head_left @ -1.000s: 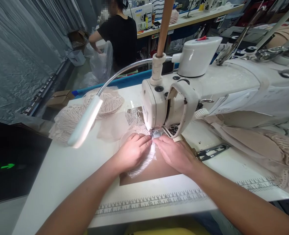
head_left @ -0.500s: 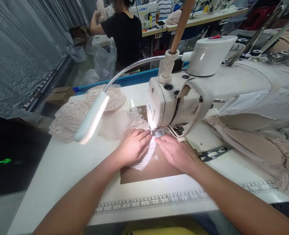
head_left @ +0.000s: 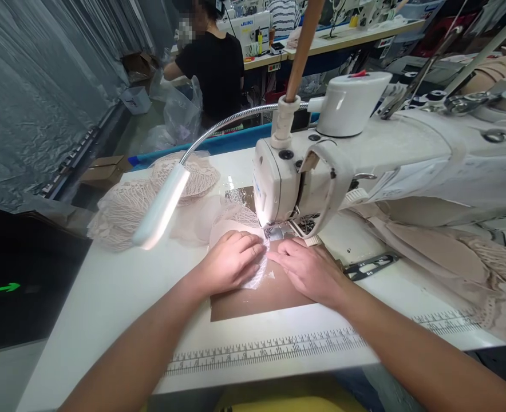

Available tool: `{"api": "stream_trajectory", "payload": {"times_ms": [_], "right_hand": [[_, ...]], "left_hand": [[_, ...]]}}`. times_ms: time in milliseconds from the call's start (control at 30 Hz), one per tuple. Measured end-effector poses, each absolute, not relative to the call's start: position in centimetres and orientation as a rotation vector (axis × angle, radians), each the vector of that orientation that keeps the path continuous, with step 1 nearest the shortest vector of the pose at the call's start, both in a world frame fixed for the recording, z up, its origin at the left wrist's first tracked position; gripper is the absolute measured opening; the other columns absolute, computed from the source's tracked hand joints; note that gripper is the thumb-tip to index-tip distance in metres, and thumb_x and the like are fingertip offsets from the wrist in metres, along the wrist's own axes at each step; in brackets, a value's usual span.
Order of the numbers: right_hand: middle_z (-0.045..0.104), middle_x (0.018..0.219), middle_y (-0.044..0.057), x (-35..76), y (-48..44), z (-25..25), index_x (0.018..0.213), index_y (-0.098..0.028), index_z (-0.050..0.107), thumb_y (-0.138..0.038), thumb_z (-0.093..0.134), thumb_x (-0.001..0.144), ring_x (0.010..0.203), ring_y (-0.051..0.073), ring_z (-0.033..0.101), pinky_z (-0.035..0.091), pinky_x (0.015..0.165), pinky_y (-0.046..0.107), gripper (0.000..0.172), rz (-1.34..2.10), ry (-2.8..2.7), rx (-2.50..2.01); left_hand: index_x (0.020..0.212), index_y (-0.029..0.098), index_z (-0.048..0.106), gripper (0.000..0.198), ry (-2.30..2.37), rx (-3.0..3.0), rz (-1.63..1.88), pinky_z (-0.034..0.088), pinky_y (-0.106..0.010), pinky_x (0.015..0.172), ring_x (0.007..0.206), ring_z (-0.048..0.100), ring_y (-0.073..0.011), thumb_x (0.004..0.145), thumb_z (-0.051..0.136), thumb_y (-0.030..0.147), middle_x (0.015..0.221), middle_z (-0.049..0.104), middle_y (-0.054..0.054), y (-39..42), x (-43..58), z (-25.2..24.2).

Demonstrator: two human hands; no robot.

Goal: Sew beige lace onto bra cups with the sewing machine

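Your bare left hand point(head_left: 233, 260) hides part of the pale pink lace piece point(head_left: 256, 276) at six o'clock; the silver presser foot point(head_left: 267, 233), at five, is too small to read. Your bare right forearm point(head_left: 390, 337) covers some of the white black-marked ruler strip point(head_left: 296, 346). Picture edges crop the brown wooden pole point(head_left: 305, 48) at one and the green glowing arrow sign point(head_left: 8, 286) between eight and nine.

White table point(head_left: 81, 309), lace pieces point(head_left: 118, 209), snips point(head_left: 352, 271)

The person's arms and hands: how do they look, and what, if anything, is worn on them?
Both forearms are bare, with no sleeves in view. The left hand and right hand are ungloved, and no watch or bracelet shows.
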State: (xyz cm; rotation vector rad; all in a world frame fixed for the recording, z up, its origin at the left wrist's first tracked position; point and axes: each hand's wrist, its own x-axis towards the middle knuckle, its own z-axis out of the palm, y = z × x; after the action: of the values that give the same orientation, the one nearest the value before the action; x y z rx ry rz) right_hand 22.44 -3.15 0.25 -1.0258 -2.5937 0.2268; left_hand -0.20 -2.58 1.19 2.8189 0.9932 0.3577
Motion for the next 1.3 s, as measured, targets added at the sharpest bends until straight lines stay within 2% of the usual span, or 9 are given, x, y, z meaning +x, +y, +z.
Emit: {"api": "stream_trajectory", "payload": {"times_ms": [100, 200, 400, 500, 633, 800, 1000, 1300], "right_hand": [[0.061, 0.079, 0.005, 22.5, -3.2, 0.2, 0.102, -0.016, 0.069, -0.006, 0.042, 0.086, 0.070, 0.015, 0.049, 0.034, 0.063, 0.027, 0.033, 0.233, -2.544, -1.069], [0.063, 0.078, 0.004, 22.5, -3.2, 0.2, 0.098, -0.017, 0.069, -0.005, 0.042, 0.085, 0.067, 0.015, 0.051, 0.035, 0.063, 0.027, 0.033, 0.211, -2.499, -1.145], [0.062, 0.078, 0.005, 22.4, -3.2, 0.4, 0.097, -0.017, 0.070, -0.005, 0.042, 0.085, 0.066, 0.014, 0.051, 0.036, 0.061, 0.026, 0.033, 0.242, -2.508, -1.148], [0.061, 0.076, 0.004, 22.4, -3.2, 0.4, 0.099, -0.016, 0.071, -0.007, 0.041, 0.087, 0.064, 0.014, 0.048, 0.034, 0.059, 0.026, 0.033, 0.248, -2.512, -1.132], [0.060, 0.075, 0.004, 22.4, -3.2, 0.5, 0.098, -0.016, 0.071, -0.007, 0.041, 0.087, 0.063, 0.014, 0.047, 0.033, 0.058, 0.026, 0.033, 0.245, -2.522, -1.124], [0.061, 0.078, 0.005, 22.4, -3.3, 0.6, 0.095, -0.017, 0.070, -0.006, 0.041, 0.086, 0.068, 0.014, 0.051, 0.035, 0.062, 0.026, 0.032, 0.271, -2.523, -1.138], [0.063, 0.080, 0.005, 22.4, -3.2, 0.4, 0.096, -0.017, 0.070, -0.006, 0.041, 0.086, 0.069, 0.015, 0.053, 0.037, 0.063, 0.027, 0.033, 0.271, -2.508, -1.155], [0.061, 0.083, 0.005, 22.3, -3.3, 0.3, 0.116, -0.019, 0.064, -0.007, 0.042, 0.087, 0.076, 0.016, 0.052, 0.035, 0.063, 0.027, 0.039, 0.288, -2.601, -1.127]], "left_hand": [[0.114, 0.015, 0.059, 0.030, 1.026, 2.812, 0.368, 0.045, -0.036, 0.081, 0.092, 0.054, -0.0224, 0.094, 0.043, 0.031, 0.099, 0.062, -0.011, -2.8, -0.2, 1.3], [0.094, 0.016, 0.063, 0.024, 1.099, 2.822, 0.366, 0.042, -0.033, 0.071, 0.078, 0.052, -0.0202, 0.094, 0.043, 0.029, 0.081, 0.060, -0.008, -2.9, -0.1, 0.9], [0.075, 0.016, 0.057, 0.021, 1.227, 2.791, 0.337, 0.038, -0.032, 0.064, 0.069, 0.047, -0.0189, 0.091, 0.044, 0.021, 0.072, 0.056, -0.007, -2.8, 0.1, 0.6], [0.076, 0.016, 0.056, 0.022, 1.223, 2.710, 0.345, 0.039, -0.031, 0.066, 0.070, 0.049, -0.0185, 0.092, 0.043, 0.024, 0.074, 0.057, -0.006, -2.8, 0.1, 1.0], [0.084, 0.017, 0.060, 0.021, 1.154, 2.637, 0.327, 0.041, -0.032, 0.071, 0.076, 0.053, -0.0195, 0.090, 0.050, 0.034, 0.080, 0.061, -0.006, -3.0, 0.0, 1.7], [0.082, 0.017, 0.062, 0.017, 1.132, 2.570, 0.322, 0.043, -0.029, 0.068, 0.077, 0.055, -0.0188, 0.090, 0.047, 0.021, 0.077, 0.063, -0.006, -3.0, -0.1, 1.9], [0.081, 0.017, 0.060, 0.015, 1.095, 2.533, 0.314, 0.045, -0.029, 0.071, 0.079, 0.055, -0.0192, 0.088, 0.047, 0.018, 0.078, 0.062, -0.006, -2.9, -0.3, 2.1], [0.087, 0.017, 0.062, 0.016, 1.085, 2.548, 0.307, 0.045, -0.029, 0.070, 0.079, 0.055, -0.0186, 0.090, 0.048, 0.025, 0.080, 0.062, -0.006, -2.9, -0.4, 2.3]]}}
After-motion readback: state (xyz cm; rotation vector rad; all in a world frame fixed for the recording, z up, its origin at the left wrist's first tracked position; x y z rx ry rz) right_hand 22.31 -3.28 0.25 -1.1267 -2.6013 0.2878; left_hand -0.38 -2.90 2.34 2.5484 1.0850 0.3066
